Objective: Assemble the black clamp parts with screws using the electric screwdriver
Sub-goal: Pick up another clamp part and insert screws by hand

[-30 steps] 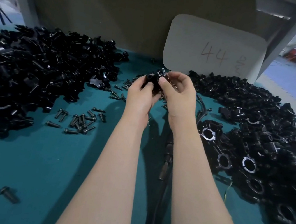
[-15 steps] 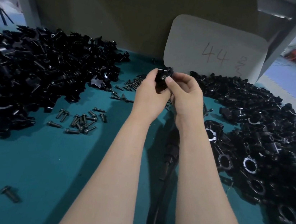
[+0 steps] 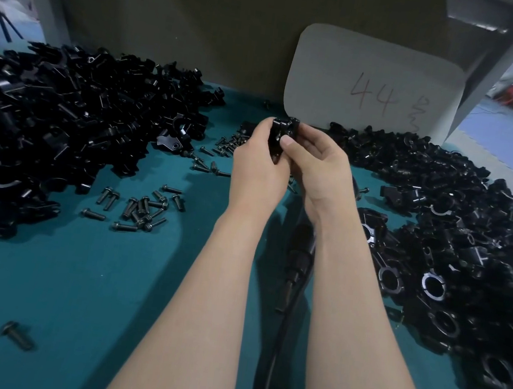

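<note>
Holding a black clamp (image 3: 282, 132) up above the far middle of the desk (image 3: 73, 284), both hands have their grip closed on it. The left hand (image 3: 257, 165) curls round its left side. The right hand (image 3: 320, 167) pinches the other side, thumb (image 3: 288, 141) pressed flat on the front face. From where I stand it looks like the fitting step, with the two halves being squared up by hand before any driving. Whether a screw already sits in its hole I cannot tell.

The next move, I reckon, calls for one hand to let go and reach for the electric screwdriver (image 3: 299, 252), which lies on the desk between the forearms with its cable (image 3: 264, 375) trailing toward the person. The other hand would have to hold the halves true.

The clamp is hard, blocky and faintly glossy. Short dark screws (image 3: 142, 208) with flanged heads lie scattered to the left, and a lone screw (image 3: 16, 335) sits nearer the front edge. A heap of loose parts (image 3: 62, 120) with half-round cutouts sprawls on the left. The heap of ring-shaped pieces (image 3: 455, 237) on the right shows bright machined rims. The desk covering is matte teal. A pale card (image 3: 374, 85) with rounded corners, marked "44", leans at the back.
</note>
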`<control>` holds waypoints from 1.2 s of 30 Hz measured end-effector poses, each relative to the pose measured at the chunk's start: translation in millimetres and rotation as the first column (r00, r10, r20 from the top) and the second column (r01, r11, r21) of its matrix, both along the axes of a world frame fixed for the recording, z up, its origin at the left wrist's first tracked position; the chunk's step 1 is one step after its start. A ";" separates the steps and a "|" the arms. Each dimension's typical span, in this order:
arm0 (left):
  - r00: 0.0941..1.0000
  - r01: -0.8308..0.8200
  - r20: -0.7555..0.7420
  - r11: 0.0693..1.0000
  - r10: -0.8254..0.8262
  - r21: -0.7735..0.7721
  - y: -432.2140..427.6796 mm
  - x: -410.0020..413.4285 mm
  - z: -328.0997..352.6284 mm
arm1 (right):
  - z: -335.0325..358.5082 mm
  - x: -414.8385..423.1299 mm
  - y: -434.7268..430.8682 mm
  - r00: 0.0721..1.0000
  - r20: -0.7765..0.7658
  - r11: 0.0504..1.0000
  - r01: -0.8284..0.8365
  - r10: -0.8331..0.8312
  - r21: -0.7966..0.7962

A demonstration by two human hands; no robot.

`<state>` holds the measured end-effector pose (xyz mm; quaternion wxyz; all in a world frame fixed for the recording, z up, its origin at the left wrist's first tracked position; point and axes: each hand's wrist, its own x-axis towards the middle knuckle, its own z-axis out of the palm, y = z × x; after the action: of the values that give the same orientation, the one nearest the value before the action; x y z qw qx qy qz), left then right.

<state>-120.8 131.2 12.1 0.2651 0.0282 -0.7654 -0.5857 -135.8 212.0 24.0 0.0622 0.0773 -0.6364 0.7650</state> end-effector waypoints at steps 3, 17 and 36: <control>1.000 0.002 0.005 1.000 -0.002 -0.007 0.4 0.1 -1.0 | 0.3 0.1 1.0 1.000 0.012 1.000 -0.004 0.004 0.018; 0.993 -0.056 -0.035 0.713 0.112 0.699 -35.2 0.7 11.5 | -6.6 -1.4 -29.8 0.977 -0.176 0.761 0.207 -0.124 0.615; 0.996 0.066 -0.062 0.068 -0.061 0.996 -52.1 5.8 21.6 | -24.3 -12.2 -77.1 0.988 -0.072 0.435 0.124 -0.134 0.892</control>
<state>-115.0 79.1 33.7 0.1505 0.1669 -0.1609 -0.9610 -147.9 134.9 -0.3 0.0674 0.0460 -0.9476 0.3090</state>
